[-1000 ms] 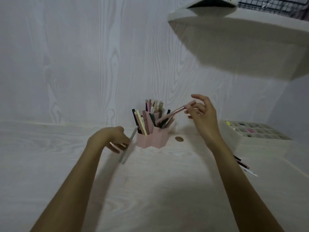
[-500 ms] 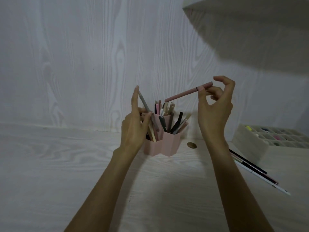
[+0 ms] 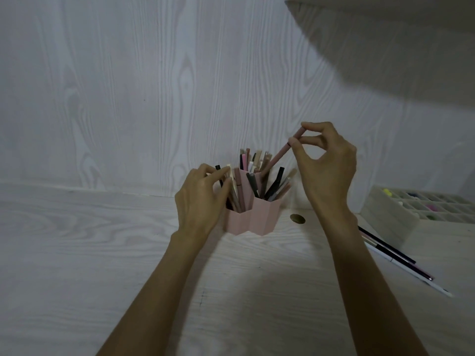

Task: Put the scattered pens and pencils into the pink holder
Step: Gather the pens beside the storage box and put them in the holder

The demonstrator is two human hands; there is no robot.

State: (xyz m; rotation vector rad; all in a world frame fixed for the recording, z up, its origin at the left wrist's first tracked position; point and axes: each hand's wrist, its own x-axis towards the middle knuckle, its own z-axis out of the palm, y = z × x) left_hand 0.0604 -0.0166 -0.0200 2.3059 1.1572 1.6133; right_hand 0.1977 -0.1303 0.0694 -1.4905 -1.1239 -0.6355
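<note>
Head view: the right hand pinches the upper end of a pink pen, its lower end entering the pink holder at centre. The left hand grips pens in the holder's left compartment. The pen appears light, stiff and smooth; hold it near the top.

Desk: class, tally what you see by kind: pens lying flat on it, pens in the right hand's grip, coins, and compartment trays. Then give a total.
Pens lying flat: 3
Pink pen in the right hand grip: 1
Coin: 1
Compartment tray: 1
Total: 6
</note>
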